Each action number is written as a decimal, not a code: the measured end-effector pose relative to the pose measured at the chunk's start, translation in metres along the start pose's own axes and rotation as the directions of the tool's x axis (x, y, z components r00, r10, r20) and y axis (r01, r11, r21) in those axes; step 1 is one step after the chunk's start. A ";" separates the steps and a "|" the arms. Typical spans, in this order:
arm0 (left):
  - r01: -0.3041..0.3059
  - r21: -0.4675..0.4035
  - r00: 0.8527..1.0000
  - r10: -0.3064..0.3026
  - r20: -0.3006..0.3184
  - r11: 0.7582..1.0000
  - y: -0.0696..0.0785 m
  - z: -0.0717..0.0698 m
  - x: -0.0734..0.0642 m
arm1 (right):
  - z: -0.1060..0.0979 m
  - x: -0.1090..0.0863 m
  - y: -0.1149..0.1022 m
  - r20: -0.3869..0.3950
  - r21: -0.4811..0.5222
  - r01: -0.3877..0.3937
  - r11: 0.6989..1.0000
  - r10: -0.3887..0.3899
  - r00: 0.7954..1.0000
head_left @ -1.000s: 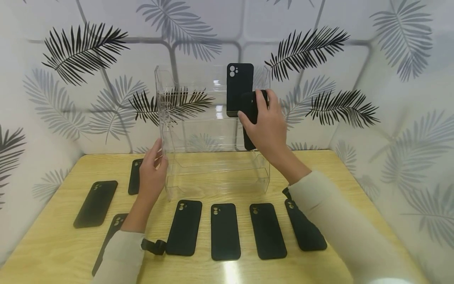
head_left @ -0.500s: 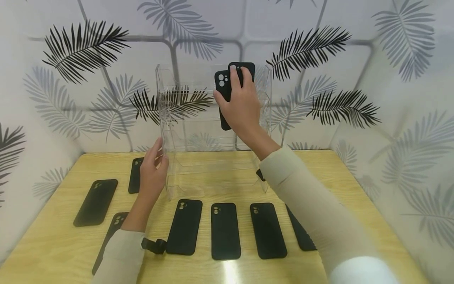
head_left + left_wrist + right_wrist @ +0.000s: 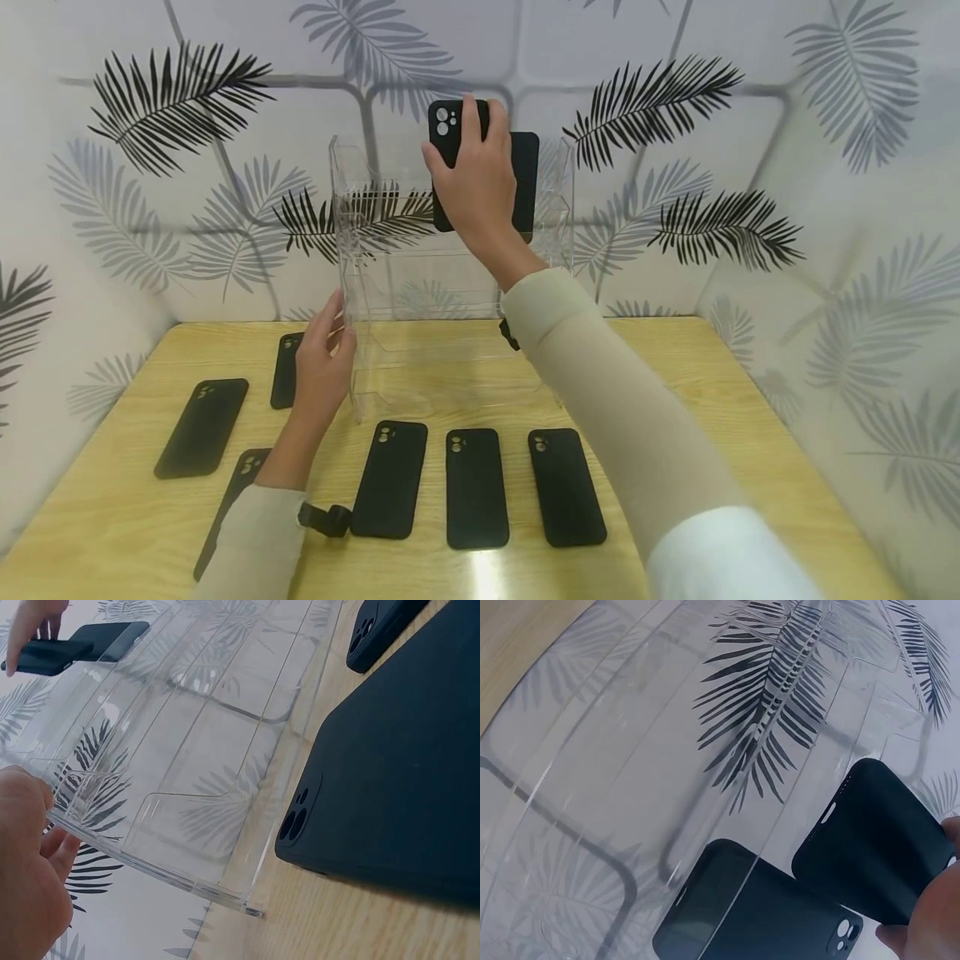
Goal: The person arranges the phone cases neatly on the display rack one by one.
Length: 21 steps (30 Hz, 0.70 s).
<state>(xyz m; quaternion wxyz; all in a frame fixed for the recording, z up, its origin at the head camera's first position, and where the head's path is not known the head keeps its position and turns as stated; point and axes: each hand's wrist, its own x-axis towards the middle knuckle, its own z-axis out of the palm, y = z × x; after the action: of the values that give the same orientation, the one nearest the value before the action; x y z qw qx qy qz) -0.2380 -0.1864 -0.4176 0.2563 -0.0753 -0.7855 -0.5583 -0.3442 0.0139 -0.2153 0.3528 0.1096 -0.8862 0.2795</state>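
Note:
My right hand (image 3: 480, 179) grips a black phone case (image 3: 870, 844) by its sides, its camera cutouts at the upper left. It is raised at the top tier of a clear acrylic display rack (image 3: 347, 242), its lower end close over the shelf. Just to the right, partly behind my hand, another black phone case (image 3: 525, 179) leans upright in that top tier. My left hand (image 3: 324, 354) pinches the rack's left side panel, thumb in front and fingers behind, as the left wrist view shows.
Three black cases lie flat before the rack, the middle one (image 3: 477, 492) among them. More lie at left, including one (image 3: 202, 429) near the table's edge and one partly under my left forearm. A leaf-patterned wall (image 3: 187, 275) stands behind the wooden table (image 3: 660, 358).
My right hand has carried its phone case left and up, from the rack's right side past the standing case to its left. My left hand stays on the rack's side.

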 end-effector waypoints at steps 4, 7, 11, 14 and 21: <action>0.015 0.013 1.000 -0.016 0.011 1.000 0.001 -0.001 0.000 | 0.009 0.002 -0.005 0.010 -0.027 0.006 1.000 -0.006 1.000; 0.017 0.025 1.000 -0.018 0.013 1.000 0.001 -0.001 0.000 | 0.015 0.001 -0.005 0.026 -0.051 -0.001 0.999 0.002 1.000; 0.026 0.027 1.000 -0.026 0.009 0.999 0.001 0.000 0.000 | 0.021 0.000 -0.004 0.039 -0.062 -0.023 0.998 0.025 0.999; 0.043 0.024 0.999 -0.043 0.012 0.999 0.010 0.000 -0.002 | 0.024 0.000 -0.003 0.040 -0.068 -0.021 0.997 0.024 0.999; 0.057 0.013 0.998 -0.057 0.020 0.998 0.040 -0.003 -0.008 | 0.031 0.002 -0.004 0.032 -0.096 -0.021 0.995 0.024 0.999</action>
<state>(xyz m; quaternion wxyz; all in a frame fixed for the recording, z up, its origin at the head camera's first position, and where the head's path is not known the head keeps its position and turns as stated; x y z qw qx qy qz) -0.2140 -0.1735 -0.3878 0.2325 -0.0571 -0.7933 -0.5598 -0.3618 -0.0070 -0.2309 0.3399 0.0870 -0.9054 0.2390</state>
